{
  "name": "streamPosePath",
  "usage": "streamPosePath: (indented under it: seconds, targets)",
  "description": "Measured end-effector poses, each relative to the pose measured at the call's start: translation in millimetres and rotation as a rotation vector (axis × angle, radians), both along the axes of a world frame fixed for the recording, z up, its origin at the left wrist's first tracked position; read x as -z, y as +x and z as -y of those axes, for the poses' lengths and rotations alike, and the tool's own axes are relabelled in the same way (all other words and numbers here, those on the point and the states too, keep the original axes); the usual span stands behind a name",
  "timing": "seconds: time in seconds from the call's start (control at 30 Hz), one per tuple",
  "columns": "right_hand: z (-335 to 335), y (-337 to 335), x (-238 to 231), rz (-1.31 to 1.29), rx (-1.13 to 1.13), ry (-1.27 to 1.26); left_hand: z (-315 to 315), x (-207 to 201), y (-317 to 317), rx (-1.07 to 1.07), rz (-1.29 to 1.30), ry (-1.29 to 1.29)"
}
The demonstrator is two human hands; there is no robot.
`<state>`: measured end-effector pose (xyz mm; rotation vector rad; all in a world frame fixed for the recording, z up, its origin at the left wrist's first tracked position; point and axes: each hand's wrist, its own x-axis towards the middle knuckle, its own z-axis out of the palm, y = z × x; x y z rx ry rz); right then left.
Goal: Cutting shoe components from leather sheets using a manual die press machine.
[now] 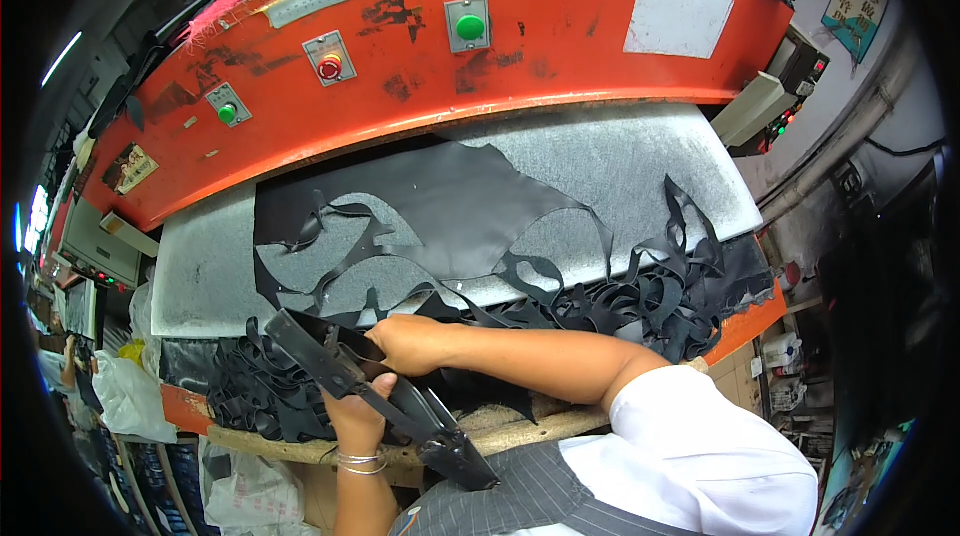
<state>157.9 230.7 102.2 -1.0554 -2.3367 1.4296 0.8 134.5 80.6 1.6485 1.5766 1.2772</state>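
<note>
My left hand (357,419), a bracelet at its wrist, is wrapped around a black metal cutting die (312,353). The die is tilted between my body and the work board. Reaching across from the right, my right hand (408,344) is closed at the die's upper opening. Its fingertips are hidden, so what they pinch cannot be made out. Beyond both hands, a black leather-like sheet (455,201) lies on the pale grey board (630,151). Large curved holes and thin strips mark its near side.
Black offcuts (655,306) are heaped along the board's near edge, on both sides of my hands. An orange press beam (560,26) with green and red buttons spans the far side. A control box (765,101) stands at right, a white plastic bag (130,396) at left.
</note>
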Motion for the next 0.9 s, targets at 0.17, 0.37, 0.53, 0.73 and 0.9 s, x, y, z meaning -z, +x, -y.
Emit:
streamPosePath:
  seconds: [0.17,0.37,0.53,0.73,0.9]
  targets:
    - [-0.7,-25.0,17.8,-0.066,-0.112,0.044,16.6,-14.6,-34.3,0.0,0.135,-0.268]
    - [-17.8,-67.6,14.3,0.025,-0.197,0.185,43.1,18.7,-102.3,-0.077,0.42,-0.37]
    - [-71.1,-66.1,7.6,0.104,0.0,0.295,71.4,22.3,-222.4,-0.523,0.21,-0.208]
    - [-70.5,-92.1,16.0,0.286,-0.17,0.428,101.4,-37.0,-336.9,-0.615,0.973,0.135]
    - [-64.7,-126.8,-1.7,0.341,-0.338,0.347,82.0,-25.9,-365.9,-0.075,1.31,0.332]
